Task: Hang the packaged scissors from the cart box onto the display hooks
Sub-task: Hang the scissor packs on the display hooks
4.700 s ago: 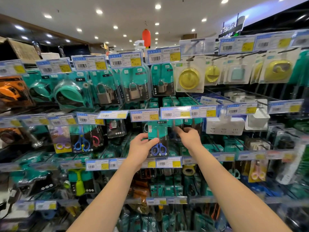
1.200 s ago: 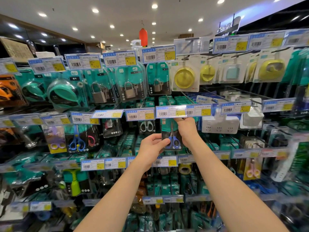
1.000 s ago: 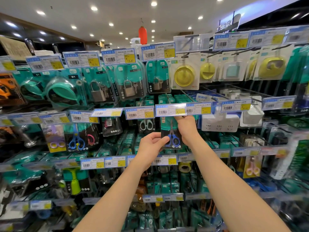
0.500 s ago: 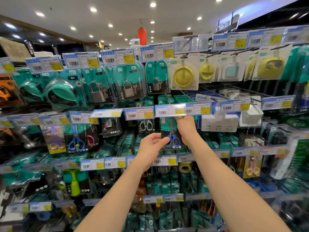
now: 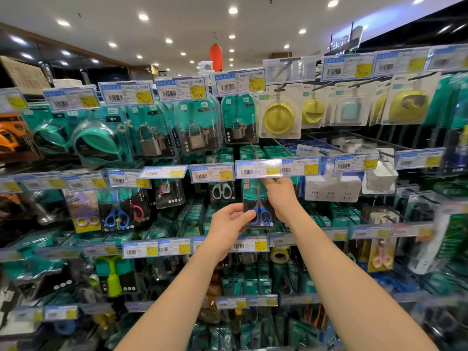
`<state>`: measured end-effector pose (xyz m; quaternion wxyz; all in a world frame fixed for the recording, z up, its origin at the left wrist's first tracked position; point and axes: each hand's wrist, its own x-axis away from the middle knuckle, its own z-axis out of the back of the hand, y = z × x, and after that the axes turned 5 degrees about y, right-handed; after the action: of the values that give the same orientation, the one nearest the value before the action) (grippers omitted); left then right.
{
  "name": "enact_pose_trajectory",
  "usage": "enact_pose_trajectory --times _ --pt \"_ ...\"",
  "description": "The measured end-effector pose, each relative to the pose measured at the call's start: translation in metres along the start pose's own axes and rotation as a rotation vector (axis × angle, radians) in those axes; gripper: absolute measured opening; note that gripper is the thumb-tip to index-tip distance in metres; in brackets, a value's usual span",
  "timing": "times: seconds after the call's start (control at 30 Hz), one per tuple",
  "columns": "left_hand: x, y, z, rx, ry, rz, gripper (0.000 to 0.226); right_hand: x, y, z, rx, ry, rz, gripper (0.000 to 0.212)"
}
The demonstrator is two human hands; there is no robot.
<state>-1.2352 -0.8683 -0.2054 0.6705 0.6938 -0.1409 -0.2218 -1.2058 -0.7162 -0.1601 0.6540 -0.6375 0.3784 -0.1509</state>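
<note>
Head: both hands (image 5: 228,225) (image 5: 282,198), pinch-grip on scissors pack (image 5: 257,198).

A: Clear glossy plastic scissors pack (image 5: 258,206)?
B: Yes, shiny blister over teal printed card; blue handles smooth plastic, blades bare metal.
A: Rounded silver padlock (image 5: 195,139)?
B: Dull grey metal body, shinier shackle, under glossy clear plastic too.
A: Long clear price-tag strip (image 5: 258,168)?
B: Glossy plastic sleeve, glare on it, paper label inside.
A: White boxy power strip (image 5: 331,190)?
B: Smooth matt plastic. Round yellow disc (image 5: 278,118) looks smooth plastic, slight sheen.
</note>
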Motion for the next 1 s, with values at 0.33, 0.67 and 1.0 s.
enact_pose_trajectory --times 0.33,0.67,1.0 --pt "-0.009 -0.002 -0.001 0.033 0.041 0.028 0.017 0.015 0.019 0.01 0.127 -0.108 -0.113 0.089" --pt "-0.018 -0.001 -0.007 -0.003 0.123 0.037 0.016 0.024 0.045 0.03 0.157 -0.009 -0.173 0.031" --pt "-0.018 -0.005 0.007 -0.217 0.173 -0.047 0.039 -0.007 0.046 0.007 0.218 0.199 -0.216 0.024"
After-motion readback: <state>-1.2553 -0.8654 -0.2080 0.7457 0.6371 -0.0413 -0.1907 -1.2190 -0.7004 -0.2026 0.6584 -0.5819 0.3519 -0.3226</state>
